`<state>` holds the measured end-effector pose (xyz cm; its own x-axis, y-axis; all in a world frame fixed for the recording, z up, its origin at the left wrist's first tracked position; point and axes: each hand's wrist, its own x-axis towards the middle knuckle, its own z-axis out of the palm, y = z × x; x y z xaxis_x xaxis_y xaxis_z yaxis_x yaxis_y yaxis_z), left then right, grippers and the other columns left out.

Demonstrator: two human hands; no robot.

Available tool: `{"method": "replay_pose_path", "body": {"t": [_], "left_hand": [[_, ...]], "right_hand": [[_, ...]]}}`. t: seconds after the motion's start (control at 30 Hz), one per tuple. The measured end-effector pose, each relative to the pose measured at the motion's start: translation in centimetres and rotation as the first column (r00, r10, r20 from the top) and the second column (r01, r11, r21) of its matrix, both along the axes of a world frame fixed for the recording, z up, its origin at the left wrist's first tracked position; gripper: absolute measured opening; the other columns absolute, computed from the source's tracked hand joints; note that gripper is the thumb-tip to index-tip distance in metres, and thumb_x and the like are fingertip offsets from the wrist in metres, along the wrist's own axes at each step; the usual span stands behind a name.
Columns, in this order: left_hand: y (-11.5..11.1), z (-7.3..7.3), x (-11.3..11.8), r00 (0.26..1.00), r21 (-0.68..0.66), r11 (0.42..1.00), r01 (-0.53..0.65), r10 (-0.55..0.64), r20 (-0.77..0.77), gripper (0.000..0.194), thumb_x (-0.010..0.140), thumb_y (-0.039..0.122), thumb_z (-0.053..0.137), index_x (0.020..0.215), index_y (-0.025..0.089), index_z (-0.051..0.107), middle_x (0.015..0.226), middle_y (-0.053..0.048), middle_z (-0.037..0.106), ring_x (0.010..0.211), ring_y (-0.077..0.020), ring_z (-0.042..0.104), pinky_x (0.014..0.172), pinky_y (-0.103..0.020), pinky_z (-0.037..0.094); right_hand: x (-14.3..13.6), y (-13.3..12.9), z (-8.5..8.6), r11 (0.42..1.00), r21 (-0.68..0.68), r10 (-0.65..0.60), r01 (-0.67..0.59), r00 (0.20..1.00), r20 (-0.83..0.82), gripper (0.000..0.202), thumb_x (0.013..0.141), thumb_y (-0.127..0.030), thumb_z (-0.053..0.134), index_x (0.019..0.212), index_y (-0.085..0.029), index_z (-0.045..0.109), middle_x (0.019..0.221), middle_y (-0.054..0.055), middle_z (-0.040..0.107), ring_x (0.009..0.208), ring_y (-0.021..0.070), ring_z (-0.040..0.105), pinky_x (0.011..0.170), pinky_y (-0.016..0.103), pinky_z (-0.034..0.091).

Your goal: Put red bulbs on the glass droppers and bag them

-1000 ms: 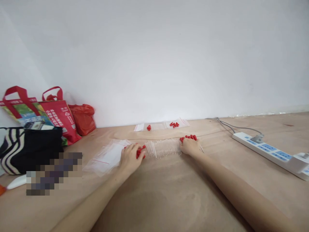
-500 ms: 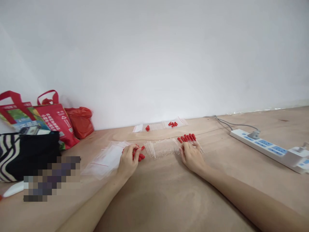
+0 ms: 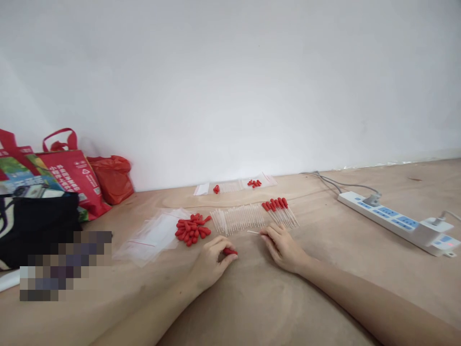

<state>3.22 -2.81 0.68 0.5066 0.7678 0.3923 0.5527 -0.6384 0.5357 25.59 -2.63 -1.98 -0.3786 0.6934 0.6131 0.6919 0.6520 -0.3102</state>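
Left hand (image 3: 211,262): now off red pile (image 3: 190,230), pinching 1 visible bulb (image 3: 230,251)
Right hand (image 3: 284,248): pinching 1 white stick (image 3: 253,232)
Capped sticks (image 3: 281,209): about 6, right of red pile

On my left I see two printed shopping bags — a red one (image 3: 74,175) with white lettering, and another (image 3: 16,168) cut off by the edge of my view — with a red plastic bag (image 3: 112,180) just beside them and a black bag (image 3: 45,226) in front. Lower down lies a white object (image 3: 9,280) that I can't make out well, running into a pixelated patch (image 3: 65,269). On my right a white power strip (image 3: 383,219) with blue socket panels slants across the wooden table (image 3: 230,312), a grey plug (image 3: 372,199) near its far end and grey cables (image 3: 329,181) trailing back toward the pale wall (image 3: 252,96).
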Motion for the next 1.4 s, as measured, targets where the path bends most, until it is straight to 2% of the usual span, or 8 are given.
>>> {"method": "replay_pose_path", "body": {"t": [0.1, 0.23, 0.43, 0.7, 0.83, 1.03, 1.23, 1.4], "left_hand": [[0.1, -0.6, 0.0, 0.991, -0.091, 0.993, -0.074, 0.084, 0.108, 0.007, 0.077, 0.023, 0.051, 0.078, 0.017, 0.054, 0.072, 0.000, 0.059, 0.064, -0.0129, 0.058, 0.059, -0.023, 0.048], [0.1, -1.3, 0.2, 0.974, -0.208, 0.978, -0.014, 0.061, 0.220, 0.020, 0.082, 0.028, 0.044, 0.095, 0.016, 0.053, 0.067, 0.000, 0.060, 0.057, -0.0120, 0.060, 0.055, -0.022, 0.050], [-0.1, -1.1, 0.3, 0.991, -0.151, 0.988, 0.027, -0.006, 0.135, 0.023, 0.084, 0.029, 0.041, 0.084, 0.015, 0.059, 0.055, 0.002, 0.056, 0.046, -0.0091, 0.054, 0.047, -0.018, 0.044], [-0.2, -0.8, 0.3, 0.975, -0.155, 0.976, 0.150, -0.120, 0.186, 0.027, 0.086, 0.026, 0.038, 0.096, 0.012, 0.059, 0.066, -0.003, 0.060, 0.051, -0.0095, 0.055, 0.052, -0.020, 0.048], [-0.4, -0.6, 0.3, 0.973, -0.123, 0.975, 0.184, -0.163, 0.165, 0.025, 0.085, 0.026, 0.040, 0.087, 0.012, 0.061, 0.066, -0.003, 0.059, 0.049, -0.0083, 0.053, 0.049, -0.019, 0.045], [-0.5, -0.8, 0.4, 0.989, -0.058, 0.989, 0.138, -0.134, 0.070, 0.021, 0.084, 0.022, 0.042, 0.080, 0.014, 0.061, 0.058, 0.000, 0.056, 0.048, -0.0081, 0.051, 0.047, -0.017, 0.041], [-0.7, -0.6, 0.5, 0.995, 0.104, 0.990, 0.094, -0.090, -0.045, 0.017, 0.082, 0.024, 0.046, 0.078, 0.015, 0.060, 0.060, 0.000, 0.057, 0.053, -0.0098, 0.051, 0.052, -0.019, 0.040], [-0.7, -1.0, 0.4, 0.983, 0.182, 0.967, 0.181, -0.172, -0.063, 0.016, 0.083, 0.023, 0.045, 0.080, 0.014, 0.058, 0.069, -0.003, 0.060, 0.062, -0.0114, 0.054, 0.057, -0.020, 0.042]], "right_hand": [[-0.5, -0.6, 0.2, 0.999, -0.013, 0.031, -0.031, 0.999, -0.034, 0.016, 0.086, -0.019, 0.035, 0.085, -0.018, 0.051, 0.071, 0.002, 0.056, 0.068, 0.0134, 0.050, 0.067, 0.029, 0.035], [-0.9, -1.3, 0.6, 0.996, -0.013, 0.084, -0.084, 0.996, -0.024, 0.014, 0.085, -0.018, 0.037, 0.085, -0.017, 0.051, 0.068, 0.001, 0.056, 0.062, 0.0111, 0.049, 0.071, 0.031, 0.031], [-1.2, -1.8, 0.9, 0.991, -0.025, 0.133, -0.132, 0.990, 0.046, 0.014, 0.083, -0.016, 0.038, 0.086, -0.017, 0.052, 0.071, 0.000, 0.059, 0.062, 0.0100, 0.050, 0.075, 0.032, 0.026], [-1.1, -1.6, 0.7, 0.987, -0.005, 0.161, -0.162, 0.980, 0.113, 0.017, 0.084, -0.016, 0.038, 0.088, -0.018, 0.055, 0.072, 0.000, 0.061, 0.065, 0.0100, 0.052, 0.077, 0.032, 0.024], [-0.9, -1.4, 0.6, 0.982, 0.001, 0.186, -0.187, 0.978, 0.099, 0.020, 0.083, -0.016, 0.039, 0.092, -0.020, 0.057, 0.073, 0.000, 0.062, 0.068, 0.0103, 0.053, 0.076, 0.032, 0.023], [-1.0, -1.1, 0.7, 0.986, 0.019, 0.164, -0.168, 0.977, 0.138, 0.020, 0.081, -0.016, 0.042, 0.090, -0.020, 0.059, 0.071, 0.000, 0.061, 0.063, 0.0096, 0.050, 0.072, 0.032, 0.022], [-1.5, -1.5, 0.7, 0.986, 0.053, 0.144, -0.155, 0.974, 0.175, 0.020, 0.081, -0.016, 0.038, 0.081, -0.018, 0.058, 0.066, 0.000, 0.058, 0.057, 0.0099, 0.044, 0.065, 0.030, 0.019], [-2.0, -2.0, 0.7, 0.986, -0.005, 0.163, -0.166, 0.966, 0.202, 0.021, 0.081, -0.015, 0.035, 0.075, -0.017, 0.055, 0.065, 0.000, 0.058, 0.056, 0.0096, 0.042, 0.063, 0.029, 0.018]]}}
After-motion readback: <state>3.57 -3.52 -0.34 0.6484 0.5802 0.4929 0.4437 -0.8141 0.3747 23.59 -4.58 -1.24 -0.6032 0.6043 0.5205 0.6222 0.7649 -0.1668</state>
